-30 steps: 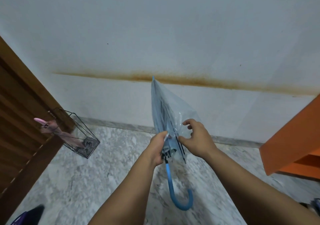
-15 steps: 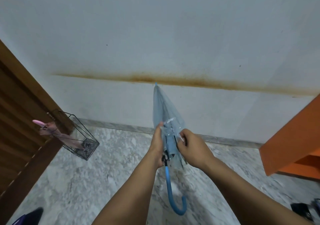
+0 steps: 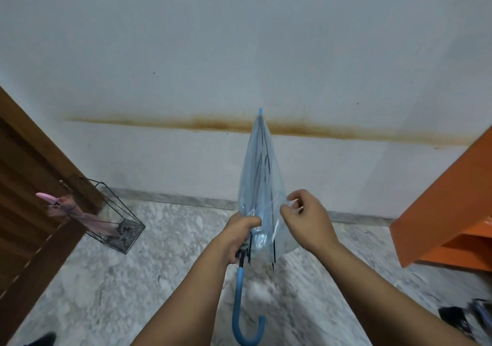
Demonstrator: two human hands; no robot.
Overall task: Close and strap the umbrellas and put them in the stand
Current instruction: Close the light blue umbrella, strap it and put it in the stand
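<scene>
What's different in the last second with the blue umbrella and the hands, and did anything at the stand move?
The right hand came off the gathered folds and moved out to the right, pinching the clear canopy's loose edge, so the blue umbrella has spread wider again. The left hand kept its grip near the canopy's base. The wire stand and the pink umbrella in it did not move.

The left hand (image 3: 241, 235) covers the blue umbrella (image 3: 262, 185) where shaft meets canopy. A strap cannot be made out in the clear folds. The dark things (image 3: 464, 316) at the floor's right edge are blurred and cut off; so are the orange furniture (image 3: 447, 207) and wooden door (image 3: 29, 185).
</scene>
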